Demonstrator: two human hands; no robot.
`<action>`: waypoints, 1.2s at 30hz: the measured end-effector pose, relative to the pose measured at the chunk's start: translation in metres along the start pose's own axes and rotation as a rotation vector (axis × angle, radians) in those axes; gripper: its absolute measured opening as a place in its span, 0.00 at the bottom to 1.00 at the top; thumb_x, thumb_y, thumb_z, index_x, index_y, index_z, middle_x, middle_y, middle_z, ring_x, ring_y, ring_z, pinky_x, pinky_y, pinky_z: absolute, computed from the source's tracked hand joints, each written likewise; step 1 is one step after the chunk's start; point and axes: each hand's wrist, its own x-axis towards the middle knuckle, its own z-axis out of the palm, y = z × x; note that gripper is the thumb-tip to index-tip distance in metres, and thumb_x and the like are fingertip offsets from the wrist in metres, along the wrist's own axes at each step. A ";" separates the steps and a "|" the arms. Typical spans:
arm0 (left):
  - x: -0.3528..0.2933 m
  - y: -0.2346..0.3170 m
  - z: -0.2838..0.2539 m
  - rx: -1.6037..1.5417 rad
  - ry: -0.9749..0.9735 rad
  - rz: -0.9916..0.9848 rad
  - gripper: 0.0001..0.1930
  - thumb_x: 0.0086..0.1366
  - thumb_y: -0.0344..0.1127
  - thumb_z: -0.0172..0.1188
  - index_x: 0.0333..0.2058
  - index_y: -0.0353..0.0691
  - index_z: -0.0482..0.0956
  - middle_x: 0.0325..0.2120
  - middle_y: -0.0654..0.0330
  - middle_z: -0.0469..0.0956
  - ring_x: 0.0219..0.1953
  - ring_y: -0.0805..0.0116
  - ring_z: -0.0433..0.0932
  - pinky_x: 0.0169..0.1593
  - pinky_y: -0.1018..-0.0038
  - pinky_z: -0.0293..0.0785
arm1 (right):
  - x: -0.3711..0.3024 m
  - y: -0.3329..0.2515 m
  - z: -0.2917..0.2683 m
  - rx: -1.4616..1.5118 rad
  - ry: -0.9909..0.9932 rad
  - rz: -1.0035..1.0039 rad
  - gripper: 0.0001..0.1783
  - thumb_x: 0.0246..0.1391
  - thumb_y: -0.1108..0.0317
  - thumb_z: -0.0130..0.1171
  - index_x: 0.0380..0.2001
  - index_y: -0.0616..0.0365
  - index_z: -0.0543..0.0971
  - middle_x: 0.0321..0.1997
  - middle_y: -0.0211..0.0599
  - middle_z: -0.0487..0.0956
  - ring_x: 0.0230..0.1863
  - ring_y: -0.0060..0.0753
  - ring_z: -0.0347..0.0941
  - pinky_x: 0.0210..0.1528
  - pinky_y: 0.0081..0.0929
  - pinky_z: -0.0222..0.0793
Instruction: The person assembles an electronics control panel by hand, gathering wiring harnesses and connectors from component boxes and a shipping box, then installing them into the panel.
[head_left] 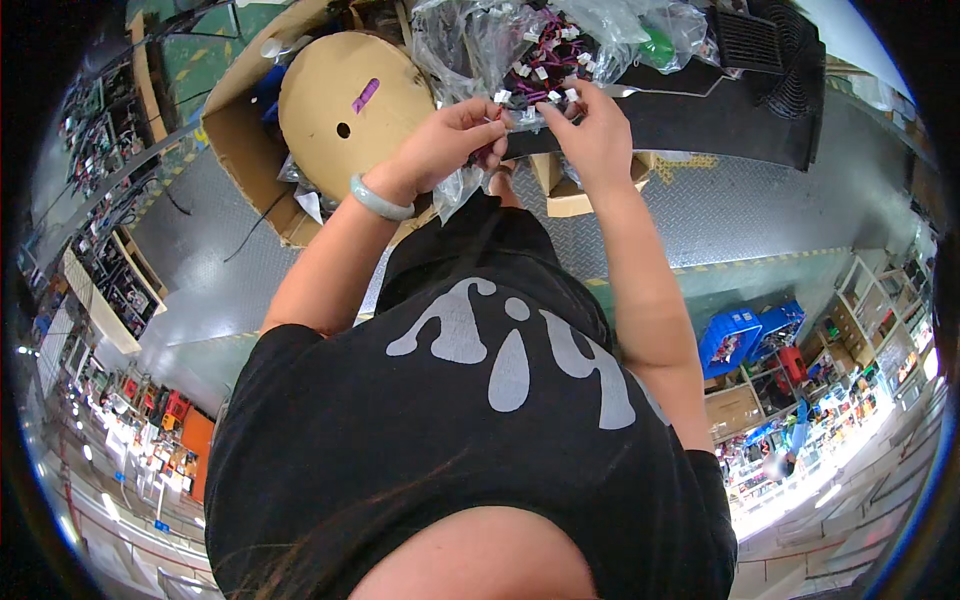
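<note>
My left hand (462,142) is closed in a pinch on a small wire harness (500,102), whose white connector pokes up past the fingertips. Just to its right, my right hand (594,135) reaches into the near side of a pile of wire harnesses (548,62). Its thumb and forefinger are apart, close to several white plugs; I cannot make out anything held between them. The pile shows red, purple and black wires with white connectors, lying on clear plastic bags (455,50). A pale bangle (381,198) circles my left wrist.
An opened cardboard box (240,135) at the left holds a round cardboard disc (350,105). The black bench (690,115) runs to the right, with a black fan (795,65) at its far end. A small carton (568,202) sits under it. Blue bins (730,340) stand at right.
</note>
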 end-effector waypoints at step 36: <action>0.013 0.031 0.033 -0.816 -0.322 0.108 0.25 0.69 0.46 0.38 0.60 0.40 0.57 0.58 0.54 0.63 0.60 0.57 0.61 0.64 0.59 0.53 | -0.030 -0.047 -0.031 0.807 -0.188 0.201 0.07 0.48 0.71 0.64 0.31 0.60 0.78 0.25 0.21 0.75 0.22 0.07 0.60 0.24 0.08 0.55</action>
